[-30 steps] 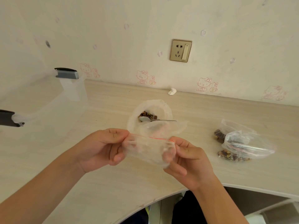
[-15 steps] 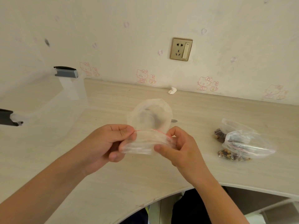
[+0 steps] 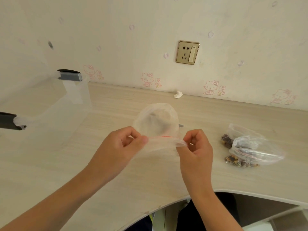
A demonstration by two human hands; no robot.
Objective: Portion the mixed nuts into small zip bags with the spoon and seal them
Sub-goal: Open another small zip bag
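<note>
A small clear zip bag [image 3: 160,148] with a red line along its top hangs empty over the desk. My left hand [image 3: 123,147] pinches its left top corner and my right hand [image 3: 195,147] pinches its right top corner, holding the mouth flat between them. Behind it the large clear bag of mixed nuts [image 3: 156,120] sits open on the desk; the held bag blurs its contents. The tip of the spoon handle [image 3: 180,125] pokes out at its right. Filled nut bags [image 3: 250,147] lie in a pile to the right.
A clear plastic storage box [image 3: 50,105] with grey latches stands at the left. A crumpled white scrap [image 3: 178,94] lies by the wall. The light wood desk [image 3: 208,177] has a curved front edge cut in near my body. A wall socket [image 3: 187,52] is above.
Both hands lifted the empty zip bag and moved it away from me, in front of the nut bag. My hands turned from gripping its sides to pinching the top corners.
</note>
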